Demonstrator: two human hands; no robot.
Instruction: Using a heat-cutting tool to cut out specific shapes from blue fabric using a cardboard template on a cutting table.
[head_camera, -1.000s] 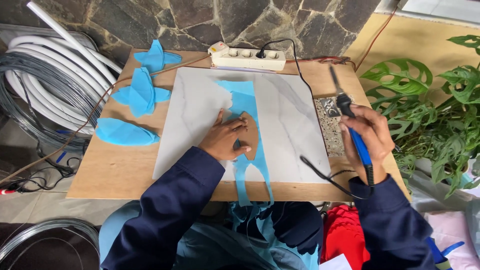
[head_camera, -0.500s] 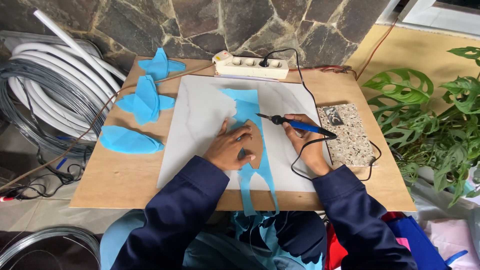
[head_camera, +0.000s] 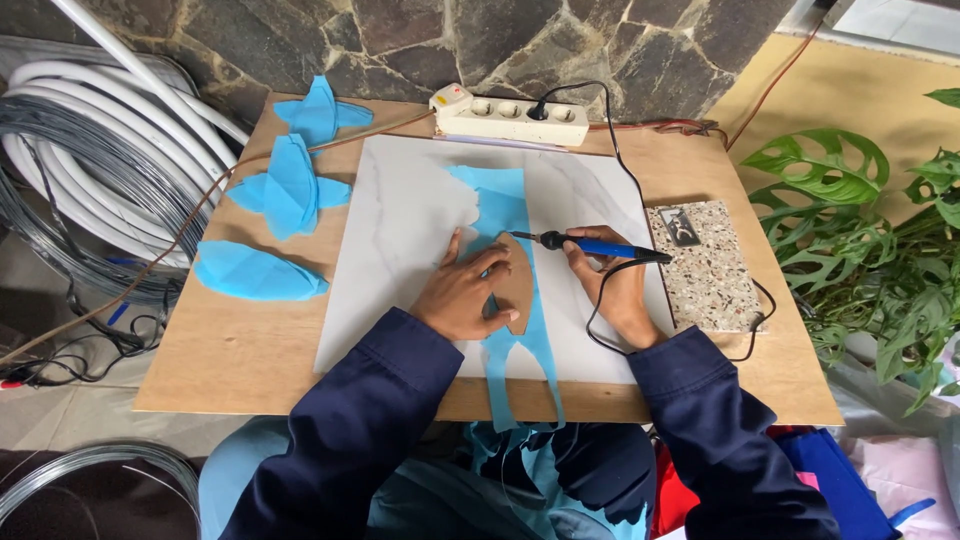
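My left hand presses flat on a brown cardboard template that lies on a strip of blue fabric. The fabric runs down the middle of a white marble-look tile and hangs off the near edge of the board. My right hand holds a blue-handled soldering iron, its tip pointing left at the template's upper right edge. The iron's black cord loops under my right wrist.
A wooden board carries the tile, cut blue fabric pieces at the left, a white power strip at the back and a speckled stone slab at the right. White hose coils lie left, green plants right.
My right hand has brought the soldering iron from the right side by the speckled slab over to the template, lowering its tip to the template's edge. My left hand stayed on the template.
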